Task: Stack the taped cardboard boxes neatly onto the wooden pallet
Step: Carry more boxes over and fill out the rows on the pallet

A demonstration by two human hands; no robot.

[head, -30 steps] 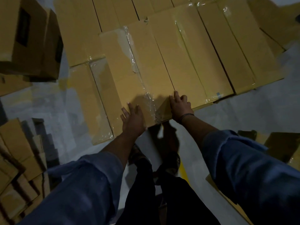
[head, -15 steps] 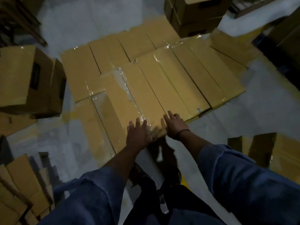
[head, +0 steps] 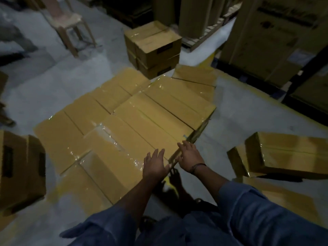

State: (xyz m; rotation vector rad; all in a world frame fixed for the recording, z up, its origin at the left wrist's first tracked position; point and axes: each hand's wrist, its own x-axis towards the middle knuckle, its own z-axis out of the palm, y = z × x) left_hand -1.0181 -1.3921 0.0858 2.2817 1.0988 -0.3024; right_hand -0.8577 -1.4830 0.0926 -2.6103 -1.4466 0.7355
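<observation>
Dimly lit grey concrete floor (head: 71, 77) throughout. At centre, low layer of flat tan cardboard boxes (head: 133, 121) sealed with clear glossy tape, laid side by side in rows close to floor level; support beneath not visible. At upper right, tall printed cardboard cartons (head: 266, 41) standing upright. At left edge, upright brown cardboard box with dark handle slots (head: 17, 166), apart from the layer. At right, tape-wrapped tan box (head: 287, 155) lying tilted, well apart from the layer. Just beyond the layer's far corner, stack of two taped tan boxes (head: 154, 48). At upper left, pale wooden chair (head: 69, 20). Both forearms in rolled blue sleeves (head: 257, 210). Left hand (head: 155, 166) palm down over the near corner box, fingers straight and spread, grip slack, holding nothing. Right hand (head: 190, 158) at the near right edge of that corner, fingers extended, grip likewise unclenched; contact with cardboard not determinable. Dark cord band (head: 197, 166) on right wrist.
</observation>
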